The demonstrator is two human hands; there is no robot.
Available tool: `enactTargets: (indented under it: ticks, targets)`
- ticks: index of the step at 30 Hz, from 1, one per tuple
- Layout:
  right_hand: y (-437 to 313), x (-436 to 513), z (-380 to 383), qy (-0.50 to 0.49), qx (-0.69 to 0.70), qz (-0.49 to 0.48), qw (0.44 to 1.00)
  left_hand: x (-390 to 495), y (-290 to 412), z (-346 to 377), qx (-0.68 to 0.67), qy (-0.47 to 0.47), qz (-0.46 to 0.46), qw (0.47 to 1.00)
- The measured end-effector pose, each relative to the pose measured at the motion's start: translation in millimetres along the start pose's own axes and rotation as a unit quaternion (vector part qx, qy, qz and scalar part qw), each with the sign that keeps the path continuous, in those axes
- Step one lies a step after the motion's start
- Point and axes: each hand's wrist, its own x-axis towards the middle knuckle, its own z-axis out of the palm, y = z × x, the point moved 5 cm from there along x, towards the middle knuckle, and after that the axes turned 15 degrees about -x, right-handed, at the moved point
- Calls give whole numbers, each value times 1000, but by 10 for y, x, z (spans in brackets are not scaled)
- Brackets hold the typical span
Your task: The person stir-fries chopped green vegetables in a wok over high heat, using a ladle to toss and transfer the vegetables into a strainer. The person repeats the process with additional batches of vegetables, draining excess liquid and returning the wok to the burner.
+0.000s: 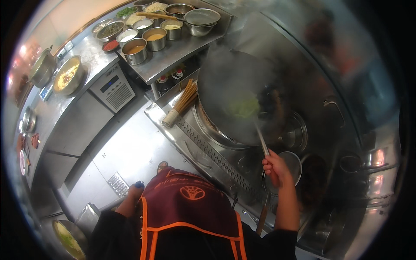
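My right hand (274,165) is closed around the wooden handle of a metal wok ladle (262,139). The ladle's shaft runs down into a large dark wok (214,81), where its head is lost in steam. Green vegetables (243,105) lie blurred in the wok's bottom. Low at my left side, beside the maroon apron (175,204), my left hand (131,195) grips a small bunched dark blue cloth (139,184); the apron hides part of that hand.
A bamboo wok brush (182,104) rests on the steel stove's edge, left of the wok. A strainer (291,165) sits below my right hand. Pots of sauce (135,52) and bowls of ingredients crowd the far counter. A bowl of food (67,76) stands on the left counter.
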Motion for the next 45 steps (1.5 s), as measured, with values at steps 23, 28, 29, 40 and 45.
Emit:
enactTargets:
  ticks: [23, 28, 29, 40, 45]
  targets:
    - [455, -559, 1019, 304, -373, -60, 875, 1351, 927, 124, 222, -263, 235, 909]
    - [-129, -1266, 359, 340, -542, -75, 765, 1282, 1110, -45, 62, -231, 97, 966]
    - [-255, -1490, 265, 340, -590, -55, 731, 1236, 1183, -85, 80, -225, 101, 966]
    - [-79, -741, 848, 235, -705, -225, 630, 879, 993, -75, -51, -118, -15, 992]
    - [-79, 113, 751, 275, -674, -415, 545, 773, 447, -278, -47, -77, -19, 996]
